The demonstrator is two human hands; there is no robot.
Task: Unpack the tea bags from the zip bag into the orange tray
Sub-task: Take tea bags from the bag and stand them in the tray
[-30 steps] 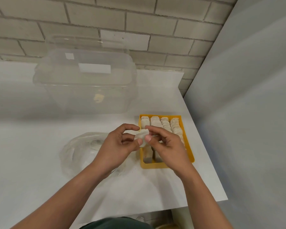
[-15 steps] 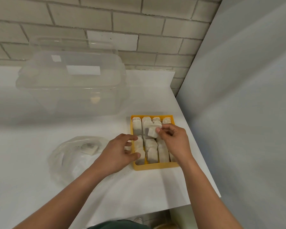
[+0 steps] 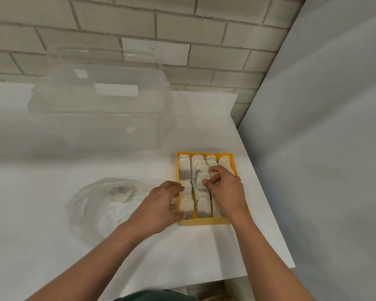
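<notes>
The tea bag [image 3: 203, 180] in play is over the second row from the left in the tray [image 3: 204, 221], about halfway along it. The right hand [image 3: 226, 191] pinches it between thumb and curled fingertips. Its lower edge is among the bags already laid there, so whether it has come to rest cannot be told.

The tray is a shallow orange plastic rectangle with four lengthwise rows. It sits on the white table [image 3: 52, 257] near the right edge. The rows hold pale, papery tea bags with clipped corners, overlapping like shingles, dark leaf showing through some. The right hand and wrist hide the near part of the two right rows.

The left hand [image 3: 161, 206] holds the tray's left wall. Its fingers are curled, with forefinger and thumb hooked over the rim near the front corner. Its other fingers are tucked under and out of sight.

Left of the tray lies the zip bag [image 3: 96, 213], a crumpled clear film, hard to trace against the white top. One tea bag [image 3: 121, 194] shows inside it, blurred by the plastic.

Behind stands a large clear box [image 3: 100, 109] with rounded corners. A small tan thing inside it is too vague to name. Beyond is a pale brick wall [image 3: 204, 25], and on the right a smooth grey panel [image 3: 323, 148].
</notes>
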